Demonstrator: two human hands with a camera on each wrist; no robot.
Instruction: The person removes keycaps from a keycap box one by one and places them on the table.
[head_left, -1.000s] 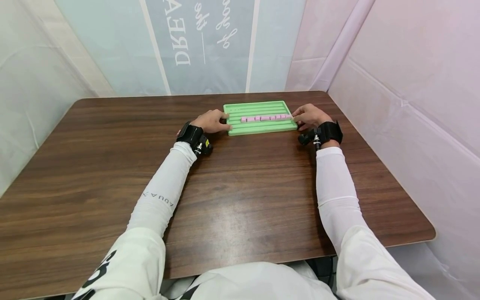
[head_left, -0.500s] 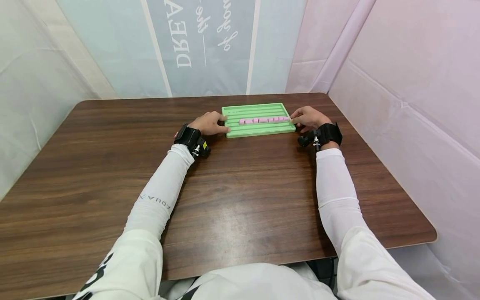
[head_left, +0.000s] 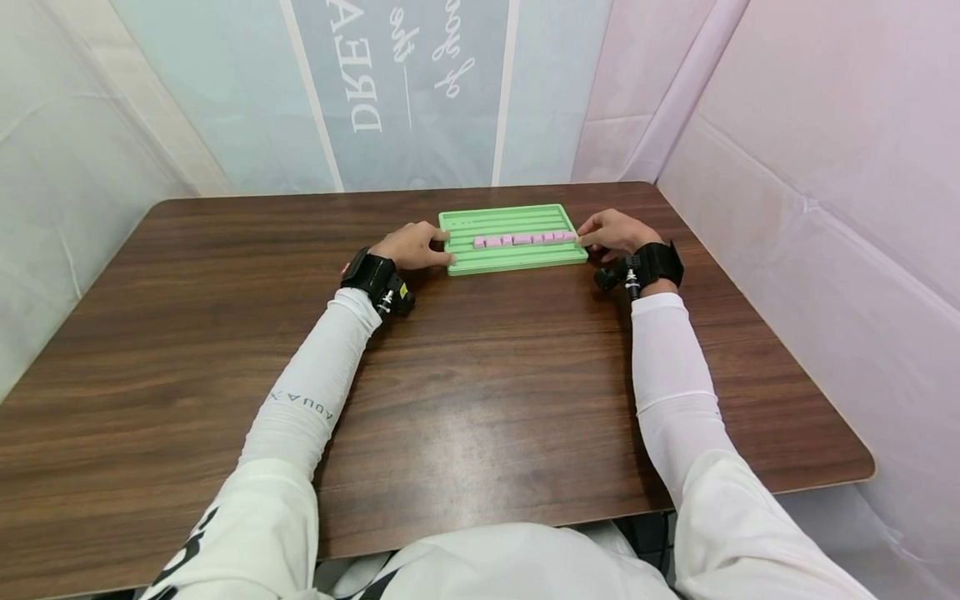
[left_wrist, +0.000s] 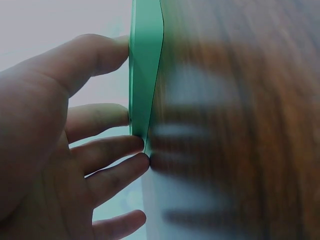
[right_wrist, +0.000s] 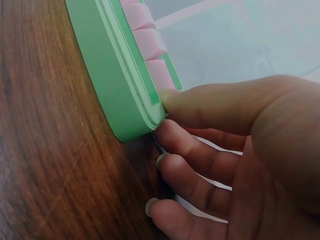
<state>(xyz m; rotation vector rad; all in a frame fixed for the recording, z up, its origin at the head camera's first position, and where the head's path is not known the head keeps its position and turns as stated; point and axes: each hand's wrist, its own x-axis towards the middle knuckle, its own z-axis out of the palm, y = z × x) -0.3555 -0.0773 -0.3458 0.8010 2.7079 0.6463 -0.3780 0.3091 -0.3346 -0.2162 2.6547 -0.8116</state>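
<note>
A light green tray [head_left: 517,260] with raised ridges lies near the back edge of the table. Several pink keycaps [head_left: 522,239] stand in a row along one of its grooves, one wider than the others. My left hand [head_left: 411,246] is at the tray's left end, its thumb and fingertips touching the side wall [left_wrist: 145,65] with the fingers fairly straight. At the other end my right hand [head_left: 618,233] pinches the tray corner. In the right wrist view its thumb presses on the rim beside the last keycap [right_wrist: 161,75], with the curled fingers against the outer side.
The brown wooden table [head_left: 480,375] reaches widely to the left and toward the body. White sheeting [head_left: 825,208] borders the right side, and a lettered blue-grey curtain [head_left: 420,150] hangs behind the back edge.
The tray has slid slightly left with its row of keycaps. Both hands have shifted left with it and stay at its ends.
</note>
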